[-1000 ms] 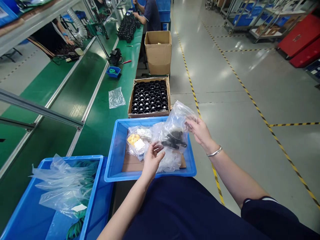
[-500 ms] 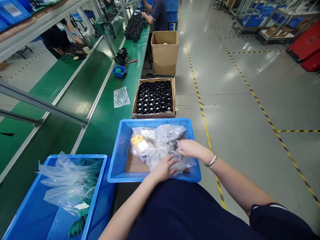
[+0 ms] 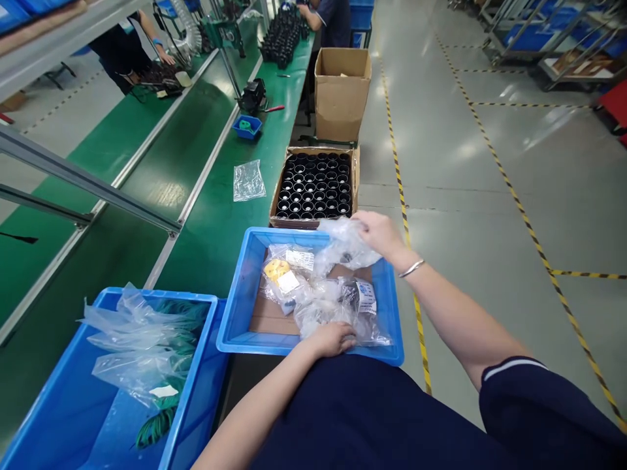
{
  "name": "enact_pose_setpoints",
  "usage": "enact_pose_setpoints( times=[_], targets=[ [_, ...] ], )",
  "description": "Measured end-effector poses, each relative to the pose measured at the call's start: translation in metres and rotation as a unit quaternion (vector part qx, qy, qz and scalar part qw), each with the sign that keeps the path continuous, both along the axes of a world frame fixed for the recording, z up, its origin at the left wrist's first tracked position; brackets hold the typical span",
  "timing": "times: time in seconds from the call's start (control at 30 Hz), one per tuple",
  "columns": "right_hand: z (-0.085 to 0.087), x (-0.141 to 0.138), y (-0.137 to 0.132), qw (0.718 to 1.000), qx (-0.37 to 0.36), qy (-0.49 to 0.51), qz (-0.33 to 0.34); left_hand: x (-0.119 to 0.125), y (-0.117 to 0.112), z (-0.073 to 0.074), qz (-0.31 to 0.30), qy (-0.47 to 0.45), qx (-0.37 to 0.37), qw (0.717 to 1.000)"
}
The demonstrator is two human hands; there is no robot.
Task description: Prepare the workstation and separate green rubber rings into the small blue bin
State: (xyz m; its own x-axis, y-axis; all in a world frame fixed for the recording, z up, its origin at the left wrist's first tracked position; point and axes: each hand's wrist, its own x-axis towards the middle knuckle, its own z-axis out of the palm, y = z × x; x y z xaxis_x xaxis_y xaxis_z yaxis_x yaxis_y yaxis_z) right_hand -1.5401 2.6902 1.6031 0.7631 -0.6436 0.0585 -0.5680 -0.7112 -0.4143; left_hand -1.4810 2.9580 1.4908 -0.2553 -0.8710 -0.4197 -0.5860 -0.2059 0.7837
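A blue bin in front of me holds several clear plastic bags over a cardboard sheet. My right hand is closed on the top of a clear plastic bag and lifts it over the bin's far right corner. My left hand rests on a bag of dark parts at the bin's near edge, with its fingers curled onto the plastic. A bag with a yellow item lies at the bin's left.
A cardboard box of black cylindrical parts stands beyond the bin, a taller open carton behind it. A second blue bin with bags and green rings is at lower left. Other people work further down the green bench.
The bag held up a second ago was set down in the bin. My right hand has since risen toward the far edge with a clear bag; my left hand slid to the near edge.
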Motion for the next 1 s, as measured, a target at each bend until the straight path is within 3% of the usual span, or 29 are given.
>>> enact_pose_setpoints(
  times=[0.07, 0.13, 0.3, 0.4, 0.5, 0.6, 0.7, 0.8, 0.9, 1.0],
  targets=[
    [0.019, -0.008, -0.012, 0.995, 0.011, -0.086, -0.041, 0.001, -0.001, -0.001, 0.025, 0.002, 0.006, 1.000],
    [0.024, -0.014, -0.019, 0.990, 0.049, -0.122, -0.059, 0.002, -0.003, -0.002, 0.049, -0.003, 0.010, 0.999],
    [-0.007, -0.026, -0.029, 0.967, 0.175, -0.158, -0.093, 0.004, -0.006, 0.003, 0.075, -0.015, 0.002, 0.997],
    [-0.024, -0.032, -0.029, 0.969, 0.166, -0.145, -0.107, 0.003, -0.006, 0.007, 0.082, -0.032, -0.005, 0.996],
    [-0.035, -0.037, -0.016, 0.988, 0.090, -0.105, -0.068, 0.004, -0.010, 0.009, 0.124, -0.077, -0.019, 0.989],
    [-0.054, -0.039, 0.013, 0.999, 0.033, 0.013, 0.035, 0.012, -0.015, 0.007, 0.151, -0.165, -0.006, 0.975],
    [-0.082, -0.036, 0.044, 0.975, 0.040, 0.191, 0.105, 0.020, -0.020, 0.002, 0.082, -0.253, 0.049, 0.963],
    [-0.102, -0.029, 0.061, 0.958, 0.054, 0.262, 0.106, 0.021, -0.023, 0.001, 0.033, -0.269, 0.059, 0.961],
    [-0.101, -0.021, 0.063, 0.952, 0.059, 0.284, 0.100, 0.018, -0.024, 0.002, 0.016, -0.283, 0.045, 0.958],
    [-0.083, -0.018, 0.064, 0.951, 0.044, 0.294, 0.080, 0.017, -0.025, 0.004, 0.024, -0.296, 0.020, 0.955]
  ],
)
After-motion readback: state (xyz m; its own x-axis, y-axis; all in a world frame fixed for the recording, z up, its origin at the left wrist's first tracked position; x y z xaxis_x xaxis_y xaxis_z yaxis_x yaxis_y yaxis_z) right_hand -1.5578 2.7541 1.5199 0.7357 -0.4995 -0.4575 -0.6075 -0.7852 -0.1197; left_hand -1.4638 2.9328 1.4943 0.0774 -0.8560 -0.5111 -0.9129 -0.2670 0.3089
